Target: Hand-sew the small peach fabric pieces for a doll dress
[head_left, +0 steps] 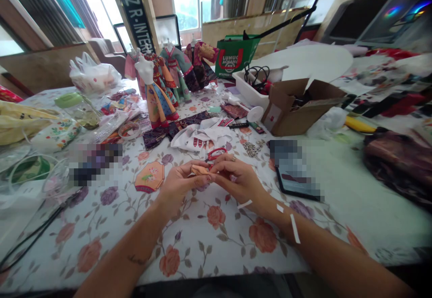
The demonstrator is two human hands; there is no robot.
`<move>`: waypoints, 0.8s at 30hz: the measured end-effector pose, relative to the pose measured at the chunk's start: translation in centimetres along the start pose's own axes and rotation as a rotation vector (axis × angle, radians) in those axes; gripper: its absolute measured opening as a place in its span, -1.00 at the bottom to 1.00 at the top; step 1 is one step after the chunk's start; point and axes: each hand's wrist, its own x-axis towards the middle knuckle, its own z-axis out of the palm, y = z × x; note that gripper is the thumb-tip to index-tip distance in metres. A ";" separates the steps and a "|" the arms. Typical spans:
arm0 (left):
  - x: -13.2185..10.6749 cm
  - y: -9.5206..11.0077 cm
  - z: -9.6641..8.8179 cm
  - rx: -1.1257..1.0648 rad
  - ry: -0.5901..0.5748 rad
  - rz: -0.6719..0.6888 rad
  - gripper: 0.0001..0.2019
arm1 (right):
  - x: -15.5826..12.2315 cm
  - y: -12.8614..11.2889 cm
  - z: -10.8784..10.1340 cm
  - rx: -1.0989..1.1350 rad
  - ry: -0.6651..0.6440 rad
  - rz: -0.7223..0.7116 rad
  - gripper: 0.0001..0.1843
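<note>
Tan fabric scrap [199, 169], apparently folded, sits pinched between both hands [182, 184] [238, 181].

Matt tan fabric scrap [200, 170], smooth floral tablecloth [202, 226]

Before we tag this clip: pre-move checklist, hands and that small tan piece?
1. Left hand pinching the small tan piece: ok.
2. Right hand on the same piece: ok.
3. Piece's full shape visible: not ok, fingers hide much of it.
4. Red looped handles just past the right hand, within reach: ok; whether they touch it: cannot tell.
5. White strips on the right wrist clear of the piece: ok.
</note>
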 end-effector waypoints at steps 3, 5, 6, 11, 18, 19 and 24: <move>0.0 0.1 0.0 -0.023 0.001 0.010 -0.89 | 0.1 -0.1 -0.3 0.068 -0.059 0.016 -0.79; 0.0 0.1 0.0 -0.069 -0.020 0.003 -0.88 | 0.1 -0.2 -0.4 0.098 -0.089 0.047 -0.78; 0.0 0.1 0.0 -0.090 -0.037 -0.003 -0.86 | 0.1 -0.3 -0.4 0.110 -0.097 0.064 -0.77; -0.1 -0.1 0.1 -0.130 -0.114 -0.012 -0.85 | 0.0 -0.4 -0.2 0.223 -0.124 0.160 -0.76; 0.0 0.1 0.5 -0.167 -0.074 -0.009 -0.81 | -0.1 -0.3 -0.1 0.249 -0.062 0.164 -0.79; 0.0 0.1 0.4 -0.165 -0.067 0.003 -0.79 | -0.1 -0.3 -0.1 0.225 -0.035 0.150 -0.80; 0.1 0.0 0.1 -0.057 -0.068 0.040 -0.73 | -0.1 -0.6 -0.1 0.065 0.032 0.064 -0.82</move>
